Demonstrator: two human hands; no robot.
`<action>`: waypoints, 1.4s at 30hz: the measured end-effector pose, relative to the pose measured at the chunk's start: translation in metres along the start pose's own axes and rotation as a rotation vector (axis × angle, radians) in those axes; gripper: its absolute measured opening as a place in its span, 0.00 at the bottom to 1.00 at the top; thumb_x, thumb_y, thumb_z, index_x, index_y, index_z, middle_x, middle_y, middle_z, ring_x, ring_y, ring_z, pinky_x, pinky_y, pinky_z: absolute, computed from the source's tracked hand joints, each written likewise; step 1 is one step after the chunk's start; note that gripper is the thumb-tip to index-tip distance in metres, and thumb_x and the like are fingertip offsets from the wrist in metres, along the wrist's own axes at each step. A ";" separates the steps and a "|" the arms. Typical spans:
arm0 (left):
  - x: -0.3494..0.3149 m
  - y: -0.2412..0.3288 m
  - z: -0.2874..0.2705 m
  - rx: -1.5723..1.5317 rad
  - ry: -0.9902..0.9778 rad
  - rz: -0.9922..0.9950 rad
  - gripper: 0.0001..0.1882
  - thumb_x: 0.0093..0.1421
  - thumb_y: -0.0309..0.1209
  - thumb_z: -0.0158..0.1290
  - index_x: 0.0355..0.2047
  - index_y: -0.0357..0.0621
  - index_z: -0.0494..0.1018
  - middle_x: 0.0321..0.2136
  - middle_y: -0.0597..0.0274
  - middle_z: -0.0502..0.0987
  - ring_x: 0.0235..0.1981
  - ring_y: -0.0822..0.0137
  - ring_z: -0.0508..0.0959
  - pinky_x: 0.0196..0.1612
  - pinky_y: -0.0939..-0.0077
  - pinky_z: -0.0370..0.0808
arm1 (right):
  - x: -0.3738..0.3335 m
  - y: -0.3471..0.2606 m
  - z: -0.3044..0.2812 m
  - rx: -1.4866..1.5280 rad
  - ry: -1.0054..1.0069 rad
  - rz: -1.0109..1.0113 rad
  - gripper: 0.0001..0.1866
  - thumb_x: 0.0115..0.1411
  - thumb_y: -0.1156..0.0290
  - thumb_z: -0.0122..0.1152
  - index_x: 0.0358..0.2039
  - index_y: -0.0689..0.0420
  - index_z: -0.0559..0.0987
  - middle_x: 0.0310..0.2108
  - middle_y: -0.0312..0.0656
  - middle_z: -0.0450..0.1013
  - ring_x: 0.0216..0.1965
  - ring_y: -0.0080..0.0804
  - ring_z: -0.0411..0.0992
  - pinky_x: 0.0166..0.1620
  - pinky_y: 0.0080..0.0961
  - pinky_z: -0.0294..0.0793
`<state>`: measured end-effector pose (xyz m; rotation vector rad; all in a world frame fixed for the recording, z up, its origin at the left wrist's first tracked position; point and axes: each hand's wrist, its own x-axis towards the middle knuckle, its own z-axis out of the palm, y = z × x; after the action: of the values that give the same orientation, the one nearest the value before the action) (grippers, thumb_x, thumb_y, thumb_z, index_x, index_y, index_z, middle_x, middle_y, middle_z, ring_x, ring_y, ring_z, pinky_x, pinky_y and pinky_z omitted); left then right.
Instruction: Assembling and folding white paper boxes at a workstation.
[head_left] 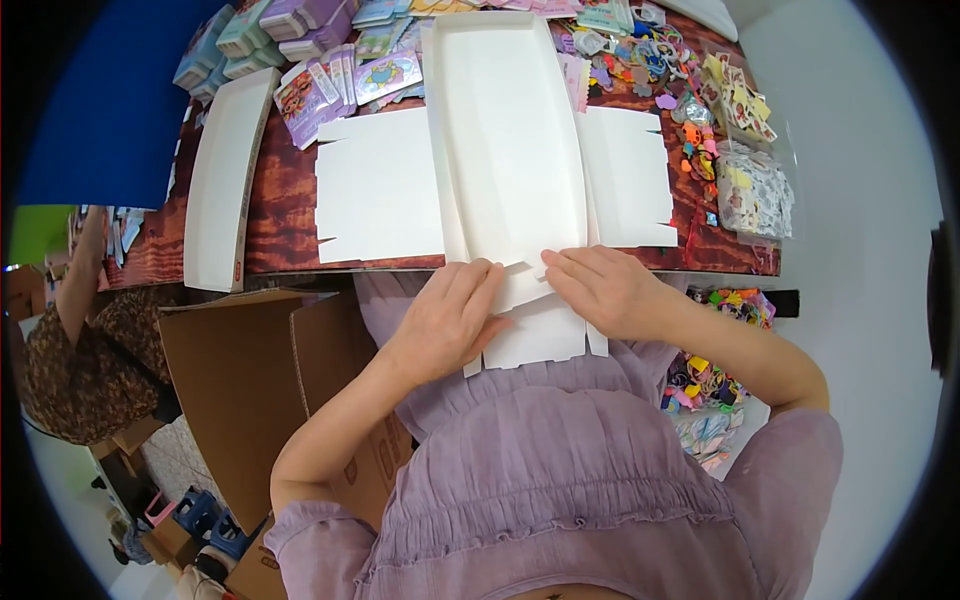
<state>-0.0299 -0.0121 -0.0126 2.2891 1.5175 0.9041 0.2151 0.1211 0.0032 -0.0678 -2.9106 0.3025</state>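
Observation:
A long white cardboard box [505, 130] lies lengthwise in front of me, its far end and long sides standing up as low walls. Its near end, at the table edge, is partly folded. My left hand [450, 318] grips the left corner there, fingers bent over the card. The right corner is pinched by my right hand [605, 292], fingertips pressed on the fold. Between and below my hands, a loose white end flap [535, 335] with slits points toward my lap. Flat white card panels with slit ends, a left one [380, 185] and a right one [630, 178], show either side of the box.
A shallow white box [220, 190] lies at the left. Behind are stacked pastel packs [300, 22] and purple printed packets [315, 95]. Small colourful trinkets [690, 140] and clear bags [755, 190] line the right. Below left stands an open brown carton [240, 390]; another person [90, 350] is beyond.

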 end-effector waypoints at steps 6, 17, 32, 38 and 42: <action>-0.006 -0.012 0.010 -0.069 0.007 0.029 0.24 0.49 0.19 0.62 0.49 0.34 0.76 0.46 0.50 0.76 0.41 0.50 0.77 0.47 0.61 0.77 | 0.004 0.000 0.006 0.207 0.122 0.194 0.18 0.55 0.73 0.67 0.47 0.63 0.80 0.46 0.49 0.77 0.45 0.45 0.77 0.45 0.37 0.81; 0.003 -0.002 0.012 -0.040 0.180 -0.174 0.21 0.52 0.15 0.60 0.47 0.39 0.79 0.45 0.52 0.77 0.41 0.52 0.80 0.41 0.63 0.80 | 0.004 0.007 0.016 0.393 0.311 0.315 0.13 0.56 0.80 0.66 0.43 0.57 0.84 0.34 0.40 0.74 0.37 0.40 0.71 0.37 0.33 0.73; 0.011 -0.015 0.015 0.011 0.142 -0.200 0.15 0.56 0.22 0.65 0.44 0.40 0.78 0.44 0.58 0.78 0.25 0.64 0.75 0.30 0.73 0.75 | 0.031 0.001 0.006 0.469 0.271 0.656 0.11 0.63 0.78 0.61 0.46 0.61 0.80 0.36 0.44 0.74 0.31 0.42 0.75 0.36 0.34 0.74; 0.016 -0.020 0.017 0.187 0.089 -0.014 0.15 0.50 0.21 0.66 0.41 0.43 0.81 0.39 0.64 0.80 0.30 0.63 0.76 0.31 0.72 0.76 | 0.026 0.001 0.015 0.329 0.216 0.616 0.06 0.61 0.75 0.64 0.40 0.58 0.80 0.36 0.40 0.73 0.39 0.38 0.73 0.45 0.38 0.72; 0.016 -0.022 0.013 0.076 0.062 -0.067 0.13 0.52 0.21 0.65 0.38 0.43 0.81 0.35 0.63 0.81 0.31 0.63 0.77 0.31 0.70 0.76 | 0.025 -0.009 0.009 0.155 0.237 0.486 0.06 0.58 0.76 0.64 0.37 0.57 0.80 0.35 0.38 0.73 0.43 0.36 0.72 0.57 0.46 0.65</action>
<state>-0.0336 0.0130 -0.0283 2.2667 1.6713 0.9220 0.1887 0.1118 0.0020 -0.7375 -2.5885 0.5526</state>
